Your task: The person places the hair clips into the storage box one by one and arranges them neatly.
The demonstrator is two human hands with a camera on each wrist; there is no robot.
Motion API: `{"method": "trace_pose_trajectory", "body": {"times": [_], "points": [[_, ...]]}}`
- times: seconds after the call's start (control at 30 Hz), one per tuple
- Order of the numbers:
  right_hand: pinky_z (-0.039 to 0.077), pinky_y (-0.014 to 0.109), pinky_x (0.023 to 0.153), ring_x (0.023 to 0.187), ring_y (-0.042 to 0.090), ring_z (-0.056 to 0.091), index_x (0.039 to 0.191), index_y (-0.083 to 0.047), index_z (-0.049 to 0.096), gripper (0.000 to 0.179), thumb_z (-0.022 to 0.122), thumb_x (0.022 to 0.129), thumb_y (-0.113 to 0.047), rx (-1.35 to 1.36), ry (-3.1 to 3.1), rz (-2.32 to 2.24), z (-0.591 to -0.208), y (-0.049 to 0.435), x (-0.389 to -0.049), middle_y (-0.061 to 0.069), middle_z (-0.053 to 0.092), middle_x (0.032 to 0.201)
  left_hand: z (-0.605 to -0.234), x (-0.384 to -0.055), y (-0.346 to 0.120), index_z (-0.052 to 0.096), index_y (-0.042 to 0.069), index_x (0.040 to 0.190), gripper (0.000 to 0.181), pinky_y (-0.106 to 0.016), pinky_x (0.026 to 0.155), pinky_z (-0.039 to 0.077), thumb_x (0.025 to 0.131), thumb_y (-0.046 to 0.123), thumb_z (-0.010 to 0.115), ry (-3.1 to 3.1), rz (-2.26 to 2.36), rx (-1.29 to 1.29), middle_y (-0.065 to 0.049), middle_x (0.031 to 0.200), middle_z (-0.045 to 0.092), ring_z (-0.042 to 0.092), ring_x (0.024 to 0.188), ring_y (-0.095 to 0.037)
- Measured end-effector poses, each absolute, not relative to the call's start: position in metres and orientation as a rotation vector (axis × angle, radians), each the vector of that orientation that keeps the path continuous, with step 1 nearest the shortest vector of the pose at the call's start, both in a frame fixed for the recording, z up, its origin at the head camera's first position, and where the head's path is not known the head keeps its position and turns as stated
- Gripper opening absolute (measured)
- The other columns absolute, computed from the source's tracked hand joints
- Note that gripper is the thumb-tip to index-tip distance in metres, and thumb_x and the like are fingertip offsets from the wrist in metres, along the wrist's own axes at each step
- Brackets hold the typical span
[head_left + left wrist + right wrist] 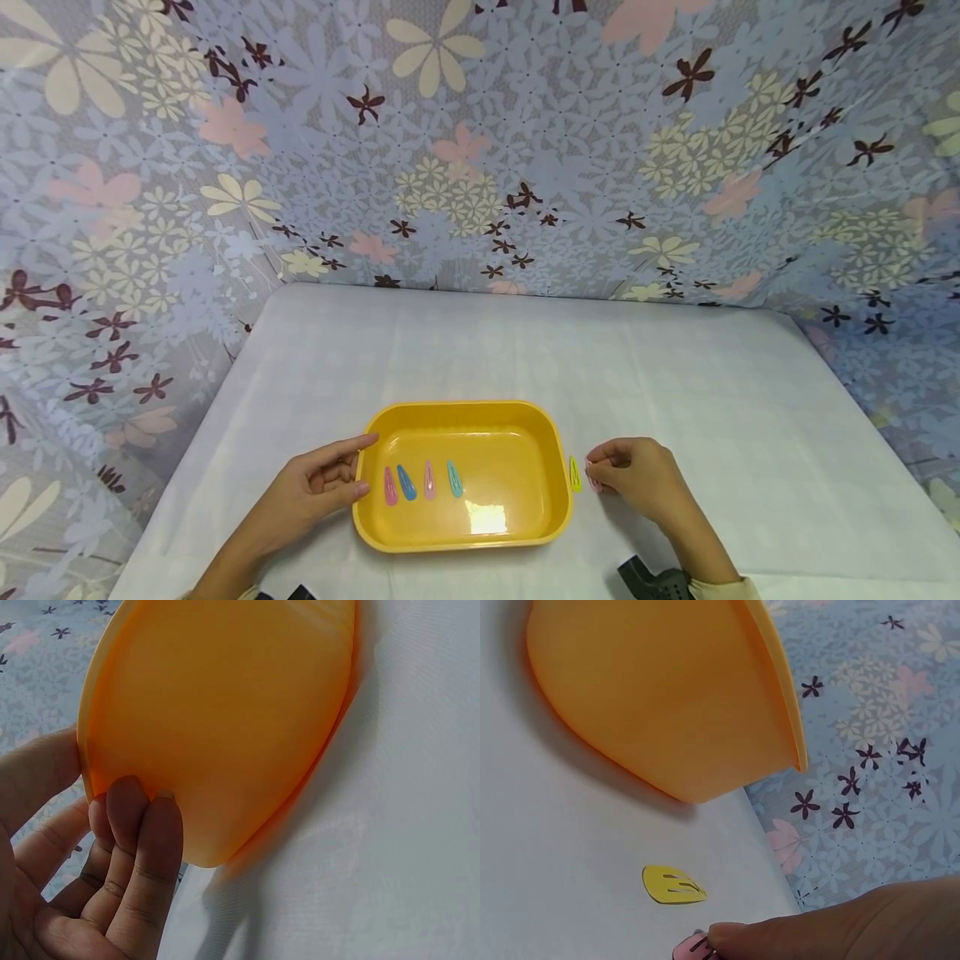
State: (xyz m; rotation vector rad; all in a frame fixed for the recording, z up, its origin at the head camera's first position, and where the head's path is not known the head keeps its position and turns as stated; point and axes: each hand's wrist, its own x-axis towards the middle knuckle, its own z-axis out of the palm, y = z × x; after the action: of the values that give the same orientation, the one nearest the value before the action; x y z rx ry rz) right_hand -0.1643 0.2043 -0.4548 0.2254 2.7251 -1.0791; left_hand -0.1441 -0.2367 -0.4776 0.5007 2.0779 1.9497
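A yellow plastic tray [465, 546] stands on the white-covered table. My left hand [315, 483] grips its left rim, index finger and thumb on the edge; in the left wrist view the fingers [161, 862] lie against the outer wall. Inside the tray are a dark pink hair clip [390, 486], a blue one [407, 482], a light pink one [430, 480] and a teal one [455, 479]. Just right of the tray, a yellow hair clip [667, 885] lies on the cloth. Beside it my right hand [641, 479] pinches a pink hair clip [694, 948], partly hidden by the fingers.
White cloth [510, 350] covers the tabletop. Behind and along the sides hangs a floral-patterned fabric [480, 167]. A dark wrist strap [660, 581] is on the right forearm. Light glares off the tray's bottom.
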Motion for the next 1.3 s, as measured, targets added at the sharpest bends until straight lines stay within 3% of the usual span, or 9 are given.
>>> {"method": "trace_pose_trajectory", "body": {"times": [0.7, 1.3], "points": [[0.057, 0.026, 0.064, 0.07, 0.016, 0.067, 0.091, -0.01, 0.078, 0.005, 0.08, 0.088, -0.013, 0.308, 2.669, -1.183, -0.456, 0.204, -0.164, -0.001, 0.072, 0.078, -0.476, -0.146, -0.239, 0.052, -0.002, 0.147, 0.054, -0.022, 0.072, 0.055, 0.096, 0.003, 0.07, 2.065, 1.953, 0.491, -0.028, 0.11, 0.055, 0.062, 0.086, -0.011], [0.06, 0.029, 0.07, 0.078, 0.021, 0.07, 0.1, -0.002, 0.077, 0.019, 0.081, 0.089, -0.017, 0.402, 2.503, -1.399, -0.463, 0.214, -0.164, 0.006, 0.074, 0.088, -0.48, -0.145, -0.238, 0.052, -0.004, 0.146, 0.054, -0.021, 0.073, 0.056, 0.096, 0.003, 0.071, 2.05, 1.965, 0.493, -0.03, 0.108, 0.056, 0.061, 0.086, -0.009]]}}
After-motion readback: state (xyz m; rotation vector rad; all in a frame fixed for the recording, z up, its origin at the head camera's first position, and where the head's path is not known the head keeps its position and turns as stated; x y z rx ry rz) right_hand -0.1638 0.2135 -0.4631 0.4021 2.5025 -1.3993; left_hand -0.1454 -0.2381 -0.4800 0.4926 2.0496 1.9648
